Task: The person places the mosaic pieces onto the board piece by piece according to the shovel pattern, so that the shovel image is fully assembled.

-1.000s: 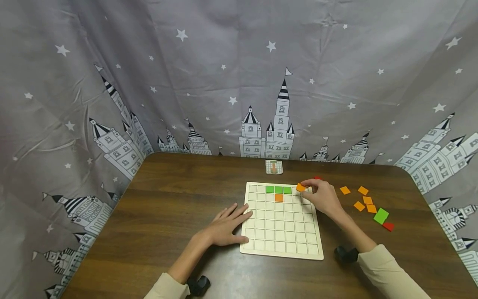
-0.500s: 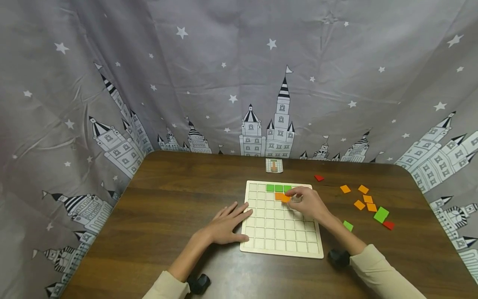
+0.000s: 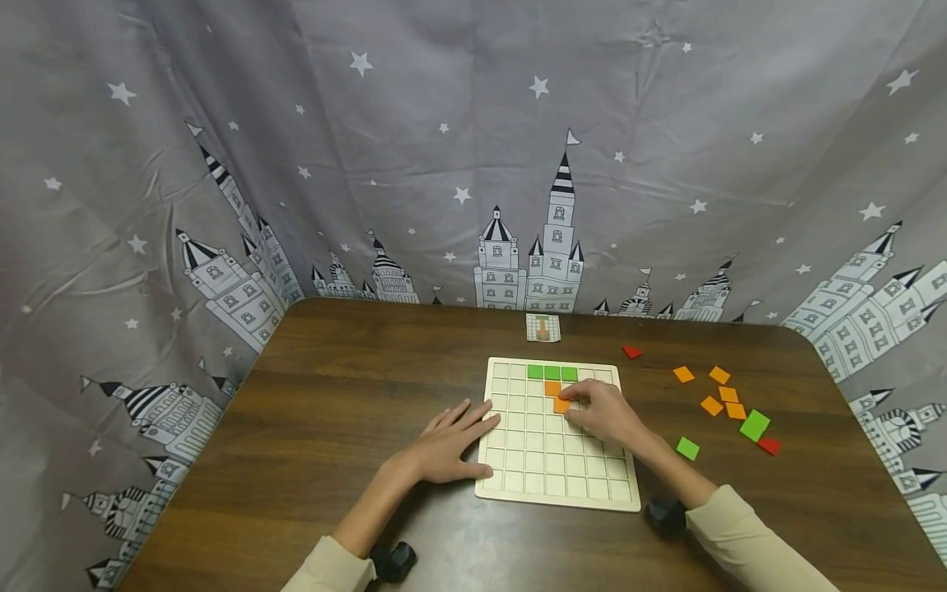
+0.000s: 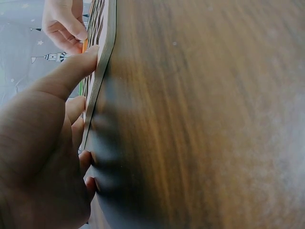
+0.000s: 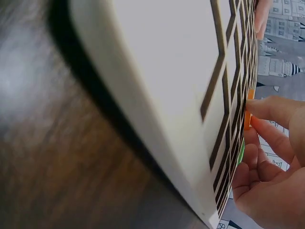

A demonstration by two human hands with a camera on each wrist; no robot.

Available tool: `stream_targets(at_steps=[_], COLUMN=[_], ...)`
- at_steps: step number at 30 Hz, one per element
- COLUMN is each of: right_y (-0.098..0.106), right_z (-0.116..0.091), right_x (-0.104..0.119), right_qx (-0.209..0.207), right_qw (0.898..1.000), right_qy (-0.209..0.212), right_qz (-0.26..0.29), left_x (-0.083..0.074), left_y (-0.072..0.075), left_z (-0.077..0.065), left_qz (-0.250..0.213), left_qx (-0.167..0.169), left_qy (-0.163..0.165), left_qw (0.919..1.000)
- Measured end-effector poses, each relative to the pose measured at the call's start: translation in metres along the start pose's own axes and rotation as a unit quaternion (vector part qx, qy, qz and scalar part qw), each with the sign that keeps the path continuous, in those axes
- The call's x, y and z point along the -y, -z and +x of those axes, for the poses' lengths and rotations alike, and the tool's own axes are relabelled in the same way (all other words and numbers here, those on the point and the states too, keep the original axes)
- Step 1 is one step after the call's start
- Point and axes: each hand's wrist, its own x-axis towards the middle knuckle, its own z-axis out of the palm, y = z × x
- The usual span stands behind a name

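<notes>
A pale board (image 3: 555,460) with a grid of square recesses lies on the table. Three green tiles (image 3: 552,373) fill part of its far row, and an orange tile (image 3: 552,388) sits under the middle one. My right hand (image 3: 602,411) pinches a second orange tile (image 3: 561,405) between thumb and index finger, just nearer than the placed one; the right wrist view shows this orange tile (image 5: 247,119) at the board's surface. My left hand (image 3: 447,448) rests on the board's left edge with fingers spread; in the left wrist view its thumb touches the rim.
Several loose orange tiles (image 3: 728,395) lie right of the board, with green tiles (image 3: 755,425) and red pieces (image 3: 770,446) close by. Another red piece (image 3: 632,352) lies beyond the board's far right corner. A small pattern card (image 3: 543,328) lies behind the board, before a grey curtain (image 3: 414,164).
My right hand has carried the orange tile leftward and nearer, from the board's far right to below the placed orange tile. The left hand has stayed on the board edge.
</notes>
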Motion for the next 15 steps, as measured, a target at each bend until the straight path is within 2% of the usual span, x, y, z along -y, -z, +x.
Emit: stream_targets(at_steps=[15], right_y=[-0.0044], right_z=[0.0069], right_x=[0.0087], right_qx=[0.003], right_qw=[1.000], right_qy=[0.012], right_qz=[-0.017], left_x=[0.0002], left_y=[0.0003], left_z=[0.0012], left_qz=[0.002], left_qx=[0.002], left_qy=[0.002], left_qw=[1.0000])
